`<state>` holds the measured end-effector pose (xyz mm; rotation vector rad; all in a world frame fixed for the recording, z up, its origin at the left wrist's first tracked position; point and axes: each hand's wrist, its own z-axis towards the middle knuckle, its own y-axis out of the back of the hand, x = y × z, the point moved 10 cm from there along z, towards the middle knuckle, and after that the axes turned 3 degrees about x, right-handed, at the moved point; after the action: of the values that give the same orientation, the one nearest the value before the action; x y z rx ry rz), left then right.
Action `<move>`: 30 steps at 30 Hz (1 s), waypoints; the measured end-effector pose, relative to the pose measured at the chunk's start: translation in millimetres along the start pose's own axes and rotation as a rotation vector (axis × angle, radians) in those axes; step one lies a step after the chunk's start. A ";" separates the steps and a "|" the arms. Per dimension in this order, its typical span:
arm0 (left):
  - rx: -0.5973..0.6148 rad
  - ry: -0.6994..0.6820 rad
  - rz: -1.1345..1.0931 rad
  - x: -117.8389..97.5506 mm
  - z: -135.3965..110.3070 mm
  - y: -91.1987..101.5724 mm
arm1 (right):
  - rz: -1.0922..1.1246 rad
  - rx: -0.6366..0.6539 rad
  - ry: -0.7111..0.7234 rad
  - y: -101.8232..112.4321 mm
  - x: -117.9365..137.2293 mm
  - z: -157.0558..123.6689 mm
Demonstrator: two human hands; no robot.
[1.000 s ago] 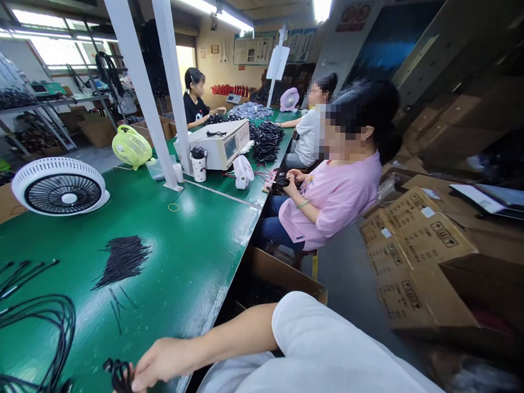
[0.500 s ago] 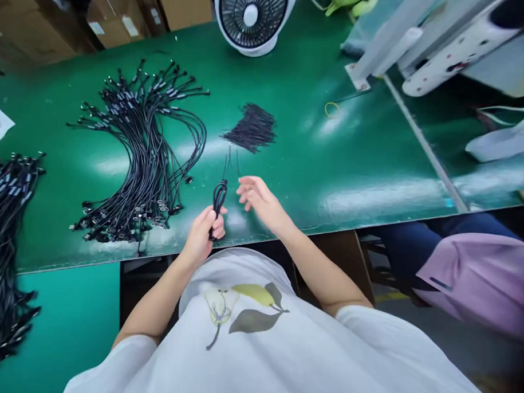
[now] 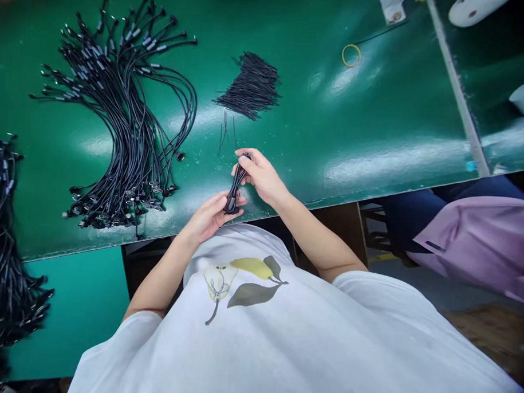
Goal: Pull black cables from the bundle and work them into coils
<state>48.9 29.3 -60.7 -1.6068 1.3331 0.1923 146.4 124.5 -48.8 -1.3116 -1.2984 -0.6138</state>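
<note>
A folded black cable (image 3: 236,187) is held between my two hands, close to the front edge of the green table. My left hand (image 3: 214,214) grips its lower end, where a connector shows. With thumb and fingers, my right hand (image 3: 259,174) pinches the upper end of the bundle. Just beyond my hands lie a few loose black twist ties (image 3: 224,132). Farther back is a pile of black twist ties (image 3: 254,84). To the left, a large heap of black cables (image 3: 127,111) with connectors at both ends spreads over the table.
Another bunch of black cables (image 3: 2,256) hangs over the left side onto a lower green surface (image 3: 77,305). A yellow ring (image 3: 351,55) lies at the back right by a metal bracket (image 3: 393,9). Pink cloth (image 3: 479,238) on a person is at the right.
My right hand, empty before, has closed on the upper end of the folded cable. My left hand has shifted right with the cable. The view has tipped downward.
</note>
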 end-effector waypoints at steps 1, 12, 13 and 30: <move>-0.010 -0.003 0.026 1.2 1.5 1.8 | 0.068 -0.001 -0.048 3.3 -6.7 -1.3; -0.413 -0.487 1.075 -46.5 4.4 20.0 | 0.016 -0.057 -0.112 14.5 -27.0 -14.1; -0.437 -0.514 1.072 -49.6 3.2 21.7 | 0.017 -0.072 -0.095 16.5 -25.6 -13.3; -0.356 -0.391 0.568 -30.5 11.5 44.2 | 0.161 -0.172 -0.082 26.4 -30.7 -4.6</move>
<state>6.6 62.5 -71.7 -1.3318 1.4599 1.0830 164.1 116.9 -84.7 -1.5803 -1.2118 -0.5729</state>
